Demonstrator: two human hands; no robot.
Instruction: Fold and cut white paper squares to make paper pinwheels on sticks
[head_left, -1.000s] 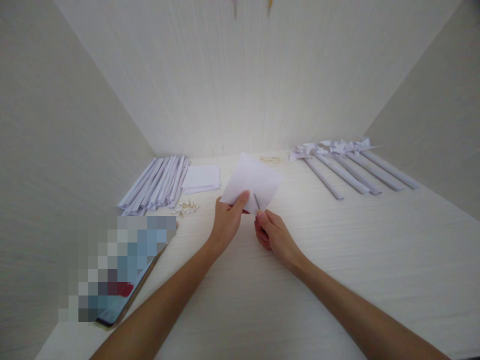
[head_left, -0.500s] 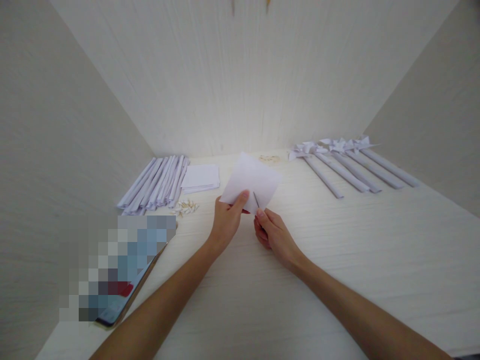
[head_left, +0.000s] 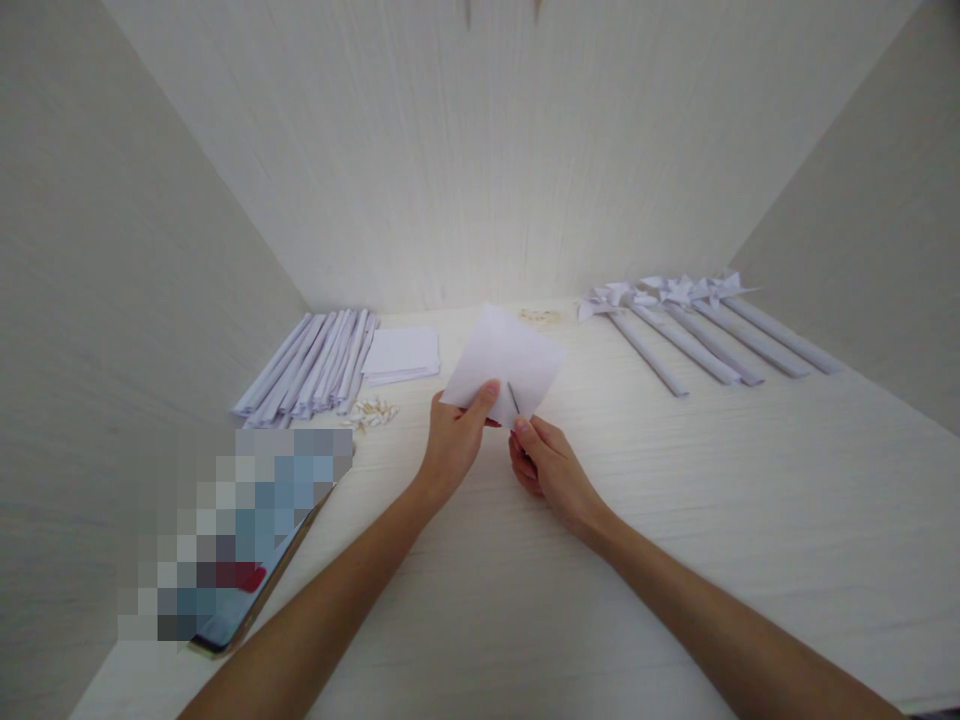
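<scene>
A square white sheet of paper (head_left: 510,350) is held up in front of me, one corner toward my right hand. My left hand (head_left: 459,440) grips its lower left edge, thumb on top and fingers underneath. Closed around a pair of scissors, my right hand (head_left: 547,462) is at the near corner. One thin dark blade of the scissors (head_left: 514,398) lies over the paper, pointing inward from that corner. The handles are mostly hidden in my fingers, and the other blade does not show.
Rolled paper tubes (head_left: 307,365), a stack of paper squares (head_left: 402,354) and small white-tipped sticks (head_left: 373,412) lie at left. A partly pixelated phone (head_left: 255,570) is nearer. Paper pinwheels (head_left: 679,290) on rolled sticks lie at right. Pale rings (head_left: 539,317) sit by the back wall.
</scene>
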